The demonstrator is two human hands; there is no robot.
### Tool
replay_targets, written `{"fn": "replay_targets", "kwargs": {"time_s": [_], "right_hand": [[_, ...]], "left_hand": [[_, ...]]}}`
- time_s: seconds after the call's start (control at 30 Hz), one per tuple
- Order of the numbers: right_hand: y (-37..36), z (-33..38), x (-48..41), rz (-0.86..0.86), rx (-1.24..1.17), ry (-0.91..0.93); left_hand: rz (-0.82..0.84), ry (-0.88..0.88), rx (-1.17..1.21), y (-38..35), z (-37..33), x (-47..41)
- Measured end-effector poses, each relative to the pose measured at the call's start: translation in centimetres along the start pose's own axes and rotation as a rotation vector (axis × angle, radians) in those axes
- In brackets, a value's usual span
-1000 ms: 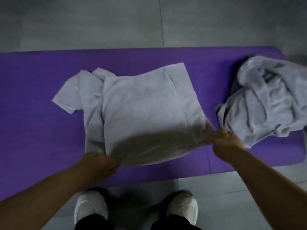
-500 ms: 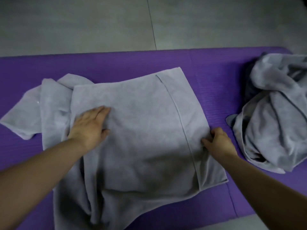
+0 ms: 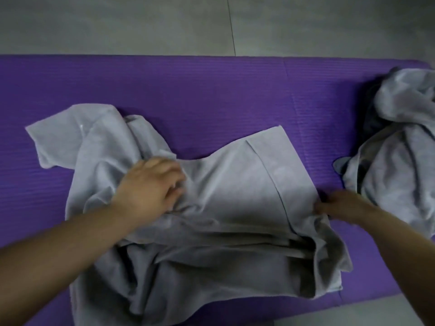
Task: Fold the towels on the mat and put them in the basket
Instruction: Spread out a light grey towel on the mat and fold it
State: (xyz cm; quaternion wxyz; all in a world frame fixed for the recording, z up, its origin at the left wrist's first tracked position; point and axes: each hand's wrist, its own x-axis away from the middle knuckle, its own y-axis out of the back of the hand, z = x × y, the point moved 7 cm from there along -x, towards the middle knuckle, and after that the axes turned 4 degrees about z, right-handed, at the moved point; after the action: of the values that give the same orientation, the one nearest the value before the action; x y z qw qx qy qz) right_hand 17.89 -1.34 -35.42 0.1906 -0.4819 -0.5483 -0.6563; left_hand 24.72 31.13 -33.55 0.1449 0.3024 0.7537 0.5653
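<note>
1. the grey towel (image 3: 235, 196) lies rumpled and half folded in the middle of the purple mat (image 3: 211, 90). its hemmed right edge runs diagonally, and its near left part is cut off by the bottom of the frame.
2. bare mat lies open beyond the towel up to the mat's far edge, where the grey floor (image 3: 141, 24) begins. a narrower bare strip separates the towel from the heap of towels (image 3: 400, 161) at the right, which the frame edge cuts off.
3. the left hand (image 3: 150, 187) has its fingers curled into a bunch of the towel's upper left part.
4. the right hand (image 3: 341, 205) is at the towel's right edge. it is blurred, so i cannot tell whether it pinches or only touches.
5. a small pale mark on the towel's far left flap is too small to read.
</note>
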Motion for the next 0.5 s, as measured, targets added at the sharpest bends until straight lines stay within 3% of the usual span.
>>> {"fn": "replay_targets", "kwargs": {"time_s": [0.1, 0.2, 0.37, 0.43, 0.5], "right_hand": [[4.1, 2.4, -1.4, -0.438, -0.317, 0.073], [5.1, 5.6, -3.1, -0.477, -0.449, 0.124], [4.5, 7.4, -3.7, -0.475, -0.345, 0.120], [5.6, 7.2, -3.1, -0.518, -0.344, 0.146], [8.3, 6.2, -2.2, -0.642, -0.516, 0.156]], "left_hand": [[0.080, 0.180, -0.056, 1.0, 2.8, -2.2], [0.303, 0.269, -0.074, -0.5, 4.5, -1.5], [0.501, 0.086, -0.158, -1.4, 4.2, 0.8], [0.457, 0.136, 0.017, -0.5, 4.8, 1.5], [0.166, 0.288, 0.296, 3.0, 5.6, 0.9]]}}
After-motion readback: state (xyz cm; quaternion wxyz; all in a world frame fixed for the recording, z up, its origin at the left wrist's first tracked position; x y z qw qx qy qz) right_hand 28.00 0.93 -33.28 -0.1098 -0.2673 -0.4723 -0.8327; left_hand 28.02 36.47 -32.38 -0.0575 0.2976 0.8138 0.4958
